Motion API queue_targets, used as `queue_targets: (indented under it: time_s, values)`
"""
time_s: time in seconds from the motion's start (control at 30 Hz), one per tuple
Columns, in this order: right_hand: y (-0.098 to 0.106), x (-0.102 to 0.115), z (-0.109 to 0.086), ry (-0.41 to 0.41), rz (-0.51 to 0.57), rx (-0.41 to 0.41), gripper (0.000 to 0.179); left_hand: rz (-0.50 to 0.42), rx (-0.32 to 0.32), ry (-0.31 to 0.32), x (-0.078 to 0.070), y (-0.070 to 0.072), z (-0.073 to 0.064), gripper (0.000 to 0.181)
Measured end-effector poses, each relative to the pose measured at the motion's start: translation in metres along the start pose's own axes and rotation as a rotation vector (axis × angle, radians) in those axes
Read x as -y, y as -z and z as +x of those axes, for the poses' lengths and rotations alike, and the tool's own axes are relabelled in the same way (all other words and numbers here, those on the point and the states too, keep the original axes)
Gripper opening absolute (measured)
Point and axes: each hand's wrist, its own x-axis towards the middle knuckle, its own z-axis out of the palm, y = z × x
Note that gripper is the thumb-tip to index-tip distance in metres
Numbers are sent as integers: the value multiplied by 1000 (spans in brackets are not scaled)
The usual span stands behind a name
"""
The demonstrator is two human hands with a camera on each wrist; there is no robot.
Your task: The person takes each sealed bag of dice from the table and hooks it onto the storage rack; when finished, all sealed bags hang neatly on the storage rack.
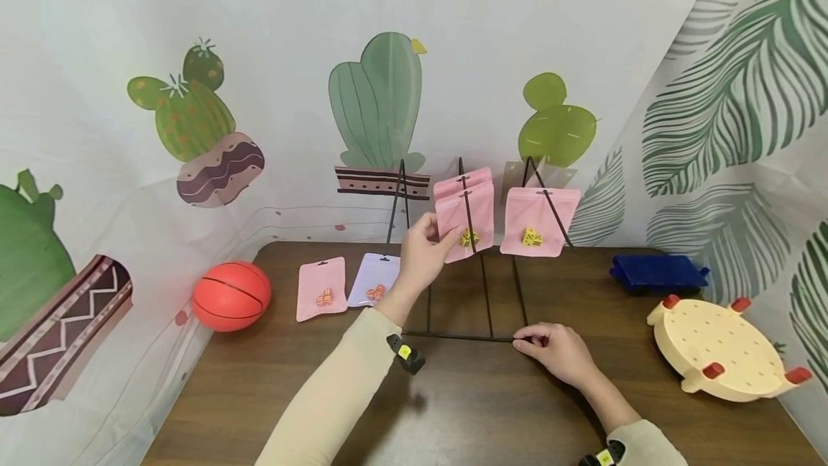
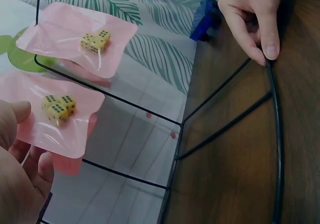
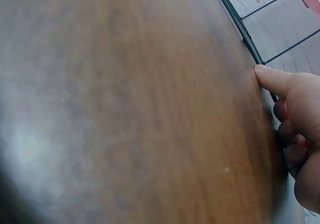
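Observation:
My left hand pinches the side edge of a pink pouch with yellow dice in it, its thumb over the front. That pouch hangs on the middle prong of a black wire rack, with another pink pouch behind it. A further pink pouch with yellow dice hangs on the right prong. Down at the rack's front right corner, my right hand pinches the base wire between thumb and fingers. In the right wrist view, the thumb presses along that wire.
On the wooden table, a pink pouch and a lilac pouch, both with orange dice, lie left of the rack. An orange ball sits farther left. To the right are a blue plastic piece and a cream round stool with red-tipped legs.

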Motion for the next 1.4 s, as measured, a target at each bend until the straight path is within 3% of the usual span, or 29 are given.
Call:
queue_targets:
  time_s: [0.33, 0.73, 1.03, 1.4]
  values:
    - [1, 2, 1, 17, -2, -6, 9, 165, -5, 23, 26, 14, -12, 21]
    - [1, 4, 0, 27, 0, -7, 8, 254, 17, 85, 49, 44, -39, 16]
    - [0, 2, -1, 24, -11, -13, 10, 342, -72, 76, 69, 80, -57, 14]
    - [0, 2, 0, 20, -13, -13, 11, 605, -218, 142, 91, 137, -74, 23]
